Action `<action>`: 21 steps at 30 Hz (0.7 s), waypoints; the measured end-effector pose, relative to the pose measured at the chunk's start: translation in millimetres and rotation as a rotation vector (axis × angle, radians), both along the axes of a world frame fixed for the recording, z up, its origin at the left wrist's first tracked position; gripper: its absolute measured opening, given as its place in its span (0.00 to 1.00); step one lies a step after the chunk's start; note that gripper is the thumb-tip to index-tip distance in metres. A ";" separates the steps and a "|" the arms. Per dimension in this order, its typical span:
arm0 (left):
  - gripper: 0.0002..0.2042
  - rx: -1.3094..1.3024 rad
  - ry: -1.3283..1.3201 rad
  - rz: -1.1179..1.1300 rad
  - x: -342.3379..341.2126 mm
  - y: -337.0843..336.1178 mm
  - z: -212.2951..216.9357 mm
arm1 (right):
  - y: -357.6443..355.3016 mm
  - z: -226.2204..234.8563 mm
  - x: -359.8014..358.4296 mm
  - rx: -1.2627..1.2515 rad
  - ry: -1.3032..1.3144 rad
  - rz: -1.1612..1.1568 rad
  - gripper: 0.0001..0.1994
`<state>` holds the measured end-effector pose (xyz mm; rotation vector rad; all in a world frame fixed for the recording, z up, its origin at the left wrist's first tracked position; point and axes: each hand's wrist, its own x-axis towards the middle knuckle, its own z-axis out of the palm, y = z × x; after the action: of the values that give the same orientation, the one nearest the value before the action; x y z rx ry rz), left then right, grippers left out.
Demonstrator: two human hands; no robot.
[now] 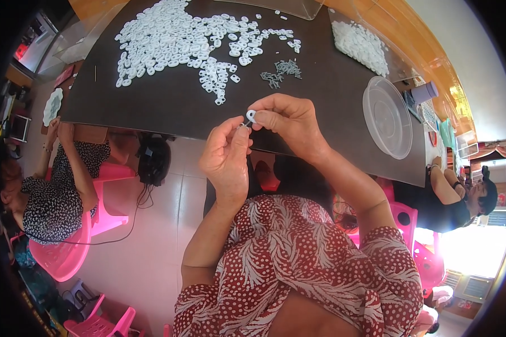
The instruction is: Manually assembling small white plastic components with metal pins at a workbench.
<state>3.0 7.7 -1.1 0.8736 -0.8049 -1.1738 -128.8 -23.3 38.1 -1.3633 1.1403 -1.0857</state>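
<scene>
My right hand (pixel 289 121) pinches a small white plastic ring (pixel 251 115) between thumb and forefinger at the near edge of the dark table (pixel 168 109). My left hand (pixel 226 160) is raised just below it, fingertips closed on a thin metal pin (pixel 247 123) that meets the ring. On the table beyond lie a wide spread of several white rings (pixel 180 39) and a small heap of grey metal pins (pixel 281 72).
A clear round plastic lid (pixel 387 117) lies at the table's right, and a clear box of white rings (pixel 361 45) behind it. A seated person (pixel 56 191) on a pink chair is at left; another person (pixel 455 196) sits at right.
</scene>
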 end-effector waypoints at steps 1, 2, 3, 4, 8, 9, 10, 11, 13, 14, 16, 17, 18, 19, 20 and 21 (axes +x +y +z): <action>0.09 0.000 0.000 0.002 -0.1 -0.3 -0.5 | 0.0 -3.4 0.3 -0.025 -0.013 -0.007 0.06; 0.09 -0.008 -0.021 0.014 -0.3 -0.5 -1.6 | -0.2 -5.2 0.7 -0.049 -0.026 -0.014 0.06; 0.09 -0.015 -0.042 0.026 -0.4 -0.9 -2.2 | -0.6 -5.3 1.0 -0.049 -0.026 -0.012 0.06; 0.09 -0.014 -0.041 0.026 -0.6 -0.8 -2.6 | -0.2 -5.8 1.3 -0.057 -0.013 -0.011 0.06; 0.09 -0.035 -0.086 0.039 -0.9 -0.2 -4.9 | 0.8 -3.5 2.7 -0.034 0.001 -0.012 0.06; 0.08 -0.047 -0.104 0.046 -1.0 0.1 -5.7 | 1.2 -5.4 3.2 -0.033 0.001 -0.010 0.06; 0.08 -0.046 -0.104 0.046 -1.7 -0.1 -6.3 | 2.1 -8.5 3.5 -0.062 0.006 -0.014 0.06; 0.09 -0.070 -0.141 0.055 -2.6 -0.6 -6.9 | 2.5 -10.2 3.6 -0.091 0.010 -0.019 0.06; 0.09 -0.093 -0.178 0.065 -3.6 -1.4 -9.3 | 2.6 -10.4 3.8 -0.120 0.060 -0.023 0.06; 0.10 -0.091 -0.170 0.069 -4.1 -1.6 -11.3 | 2.8 -10.6 3.9 -0.148 0.110 -0.028 0.06; 0.11 -0.090 -0.161 0.073 -4.5 -1.6 -12.5 | 5.0 -13.5 5.1 -0.188 0.136 -0.041 0.06; 0.11 -0.093 -0.153 0.067 -4.8 -1.7 -12.4 | 5.5 -14.7 5.5 -0.229 0.161 -0.055 0.06; 0.12 -0.097 -0.146 0.060 -5.1 -1.9 -12.3 | 4.9 -15.0 5.4 -0.229 0.162 -0.055 0.06; 0.12 -0.097 -0.146 0.060 -5.4 -1.9 -13.1 | 4.4 -15.6 5.4 -0.233 0.181 -0.054 0.06; 0.12 -0.082 -0.139 0.059 -5.9 -1.9 -13.9 | 4.2 -16.0 5.3 -0.236 0.201 -0.053 0.06; 0.12 -0.067 -0.132 0.059 -6.4 -1.9 -14.3 | 4.5 -15.8 5.1 -0.236 0.201 -0.053 0.06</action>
<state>-3.4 5.7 -15.5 0.9205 -0.9146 -1.0403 -123.7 -18.8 22.3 -1.6647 1.2280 -1.1705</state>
